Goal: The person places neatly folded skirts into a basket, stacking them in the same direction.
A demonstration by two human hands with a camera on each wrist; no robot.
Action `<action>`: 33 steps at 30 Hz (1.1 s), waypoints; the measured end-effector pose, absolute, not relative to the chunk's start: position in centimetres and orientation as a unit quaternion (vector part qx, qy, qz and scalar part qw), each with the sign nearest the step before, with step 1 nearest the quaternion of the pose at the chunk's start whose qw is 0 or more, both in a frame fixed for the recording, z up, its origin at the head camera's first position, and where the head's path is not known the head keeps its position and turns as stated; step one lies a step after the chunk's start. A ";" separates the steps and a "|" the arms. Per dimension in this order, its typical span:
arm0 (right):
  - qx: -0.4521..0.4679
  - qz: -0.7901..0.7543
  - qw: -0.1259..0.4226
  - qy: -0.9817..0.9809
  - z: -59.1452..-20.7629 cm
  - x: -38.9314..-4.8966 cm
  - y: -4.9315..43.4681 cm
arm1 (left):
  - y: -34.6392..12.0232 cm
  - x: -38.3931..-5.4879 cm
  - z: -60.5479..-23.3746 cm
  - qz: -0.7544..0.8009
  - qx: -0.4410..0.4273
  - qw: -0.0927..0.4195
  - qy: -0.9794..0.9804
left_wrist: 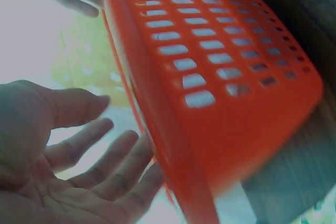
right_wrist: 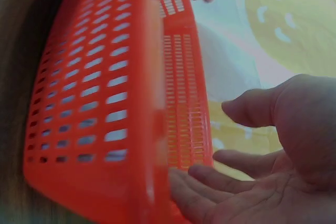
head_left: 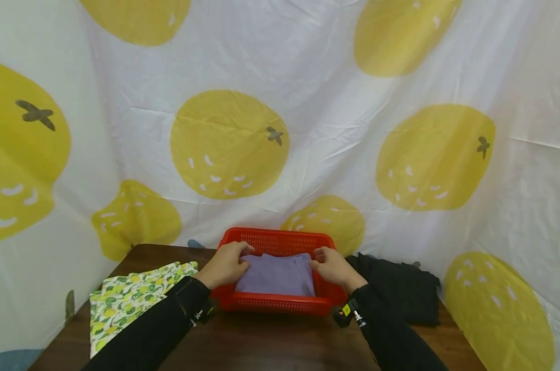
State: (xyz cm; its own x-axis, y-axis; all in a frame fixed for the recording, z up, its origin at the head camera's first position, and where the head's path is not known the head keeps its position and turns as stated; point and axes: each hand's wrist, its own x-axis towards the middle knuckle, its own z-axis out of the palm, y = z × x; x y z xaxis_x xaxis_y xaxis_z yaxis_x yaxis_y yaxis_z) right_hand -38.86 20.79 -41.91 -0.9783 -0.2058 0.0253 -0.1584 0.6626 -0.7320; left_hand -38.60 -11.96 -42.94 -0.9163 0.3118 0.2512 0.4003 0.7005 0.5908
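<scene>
While fingers part loosely, left hand [head_left: 227,264] and right hand [head_left: 334,267] flank purple cloth [head_left: 276,275] in red basket [head_left: 275,304], palms inward. Contact unclear.

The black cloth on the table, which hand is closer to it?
The right hand. It is at the right end of the red basket, on the side toward the black cloth; the left hand is at the basket's other end, farther away.

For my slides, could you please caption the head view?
Two hands at a red basket holding purple cloth, between lemon-print cloth and black cloth.
</scene>
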 end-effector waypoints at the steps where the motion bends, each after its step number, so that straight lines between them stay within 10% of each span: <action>1: -0.110 -0.389 0.019 0.914 -42.0 -38.6 20.9 | -12.3 -38.3 -42.9 -0.332 -0.199 0.077 -0.919; 20: -0.244 -0.270 -0.125 0.923 -44.8 -32.7 22.6 | -22.2 -34.1 -47.6 -0.330 -0.182 0.208 -0.903; 33: -0.255 -0.233 -0.147 0.927 -45.6 -30.2 22.4 | -28.9 -33.2 -49.7 -0.240 -0.076 0.055 -0.966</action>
